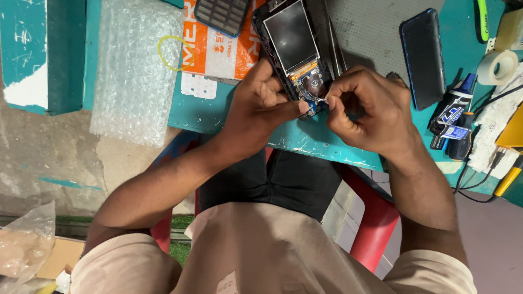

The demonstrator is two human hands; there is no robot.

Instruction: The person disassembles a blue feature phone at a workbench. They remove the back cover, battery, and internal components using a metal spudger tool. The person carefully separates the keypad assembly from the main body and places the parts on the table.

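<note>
1. Teal-painted table carries an opened keypad phone, case front removed, small screen and blue circuit board exposed. All positions below are given relative to this phone.
2. Phone lies at the near edge of the table, board end toward the person; judged so that both hands can meet over the board close to the body.
3. Left hand comes in from the phone's left. Fingers curl over the phone's lower left edge, thumb stretched across to the board. It grasps the phone body, apparently to pin it flat and steady.
4. Right hand sits at the phone's lower right, knuckles up, fingers clenched tight in a pinch on a small pale part at the board's edge. What the part is cannot be told; it is too small.
5. Both forearms angle inward from the body, wrists raised off the table edge, thumb tips almost touching over the board.
6. Left of the phone: orange-and-white box with a separate keypad panel on it, then a bubble-wrap sheet with a yellow rubber band.
7. Right of the phone: a dark back cover on a grey mat, well apart from the hands. Beyond it, a tape roll and a blue-capped bottle.
</note>
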